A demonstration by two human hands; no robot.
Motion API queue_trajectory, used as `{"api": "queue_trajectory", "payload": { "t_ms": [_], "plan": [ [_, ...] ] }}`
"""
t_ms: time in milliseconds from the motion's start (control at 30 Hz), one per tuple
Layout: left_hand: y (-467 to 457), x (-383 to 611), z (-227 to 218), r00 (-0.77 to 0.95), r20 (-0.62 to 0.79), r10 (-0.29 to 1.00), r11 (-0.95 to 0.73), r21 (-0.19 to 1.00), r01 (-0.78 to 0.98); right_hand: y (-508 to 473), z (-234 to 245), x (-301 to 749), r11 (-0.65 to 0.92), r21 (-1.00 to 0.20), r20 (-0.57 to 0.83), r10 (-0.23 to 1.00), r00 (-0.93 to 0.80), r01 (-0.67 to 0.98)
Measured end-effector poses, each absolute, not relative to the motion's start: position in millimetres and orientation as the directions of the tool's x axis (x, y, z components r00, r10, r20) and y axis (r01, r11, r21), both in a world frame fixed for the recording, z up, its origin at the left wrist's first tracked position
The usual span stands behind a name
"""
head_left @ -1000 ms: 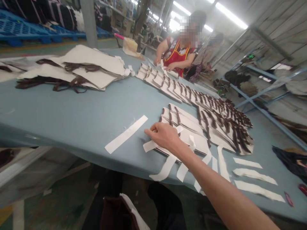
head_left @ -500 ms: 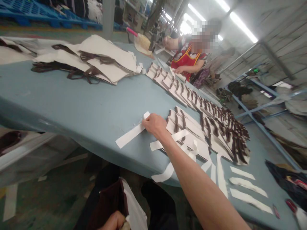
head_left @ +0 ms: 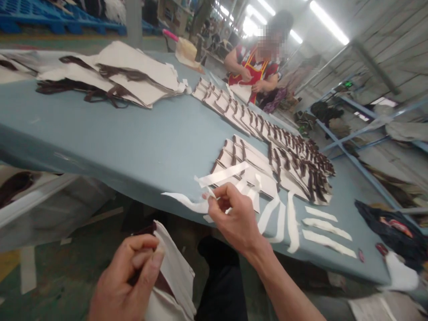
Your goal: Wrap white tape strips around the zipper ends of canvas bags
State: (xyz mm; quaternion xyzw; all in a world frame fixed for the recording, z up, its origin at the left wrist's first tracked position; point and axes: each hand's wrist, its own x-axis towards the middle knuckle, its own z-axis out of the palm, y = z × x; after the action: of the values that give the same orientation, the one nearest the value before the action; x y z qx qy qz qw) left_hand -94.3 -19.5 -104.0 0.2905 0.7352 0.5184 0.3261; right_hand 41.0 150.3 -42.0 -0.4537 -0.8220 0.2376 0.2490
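Note:
Over my lap, my left hand [head_left: 130, 276] pinches the edge of a cream cloth piece [head_left: 177, 258] with dark brown fabric on its inner side. Its lower part runs out of view. My right hand [head_left: 236, 216] is near the table's front edge, thumb and fingers closed on the end of a white fabric strip [head_left: 189, 203]. The strip trails left from the fingers in a curve. Just beyond that hand, more white strips [head_left: 224, 174] lie across cream pieces with brown edging [head_left: 256, 158].
The blue-grey table [head_left: 133, 138] bears a heap of large cream pieces [head_left: 140, 67], a long overlapping row [head_left: 230, 107] and loose strips [head_left: 329, 243]. A co-worker in a red apron [head_left: 250, 73] handles cream cloth opposite. Dark cloth [head_left: 388, 227] lies at the right.
My right hand has drawn back towards me, bringing the strip off its earlier place on the table. My left hand has risen further into view with the cloth. The co-worker's raised hand has come down.

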Motion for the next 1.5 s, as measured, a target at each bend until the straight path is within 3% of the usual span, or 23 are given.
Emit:
{"api": "queue_trajectory", "payload": {
  "t_ms": [100, 233, 367, 467, 600, 700, 833, 967, 1100, 1300, 1500],
  "plan": [
    [-16, -89, -88, -0.456, -0.175, 0.872, 0.241, 0.966, 0.089, 108, -38, 79, 0.537, -0.621, 0.308, 0.837, -0.452, 0.571],
    [-11, -63, -70, -0.170, -0.206, 0.964, 0.215, 0.976, 0.039, 66, -38, 122, 0.661, -0.501, 0.418, 0.750, -0.513, 0.559],
    [-9, -26, -51, 0.093, -0.229, 0.969, 0.237, 0.967, -0.089, 40, -37, 158, 0.763, -0.372, 0.491, 0.645, -0.586, 0.528],
    [-13, -4, -45, 0.141, -0.254, 0.957, 0.276, 0.947, -0.165, 29, -35, 179, 0.786, -0.268, 0.504, 0.607, -0.614, 0.557],
    [-22, 13, -49, 0.073, -0.322, 0.944, 0.329, 0.938, -0.108, 19, -34, 201, 0.791, -0.221, 0.518, 0.591, -0.618, 0.571],
    [-27, 21, -50, 0.039, -0.378, 0.925, 0.380, 0.923, -0.059, 12, -39, 213, 0.772, -0.301, 0.523, 0.624, -0.580, 0.559],
    [-29, 27, -43, 0.048, -0.423, 0.905, 0.425, 0.904, -0.043, 1, -50, 223, 0.579, -0.640, 0.413, 0.814, -0.409, 0.505],
    [-29, 33, -34, 0.041, -0.436, 0.899, 0.435, 0.900, 0.022, 1, -57, 223, 0.301, -0.906, 0.205, 0.927, -0.313, 0.298],
    [-27, 39, -27, 0.002, -0.339, 0.941, 0.335, 0.932, 0.138, 7, -58, 210, 0.220, -0.952, 0.137, 0.927, -0.348, 0.211],
    [-25, 39, -29, -0.082, -0.199, 0.977, 0.215, 0.924, 0.315, 6, -67, 193, 0.285, -0.947, 0.235, 0.930, -0.283, 0.150],
    [-35, 28, -43, -0.159, -0.212, 0.964, 0.246, 0.937, 0.246, -1, -76, 182, 0.066, -0.994, 0.049, 0.981, -0.187, 0.084]
  ]
}}
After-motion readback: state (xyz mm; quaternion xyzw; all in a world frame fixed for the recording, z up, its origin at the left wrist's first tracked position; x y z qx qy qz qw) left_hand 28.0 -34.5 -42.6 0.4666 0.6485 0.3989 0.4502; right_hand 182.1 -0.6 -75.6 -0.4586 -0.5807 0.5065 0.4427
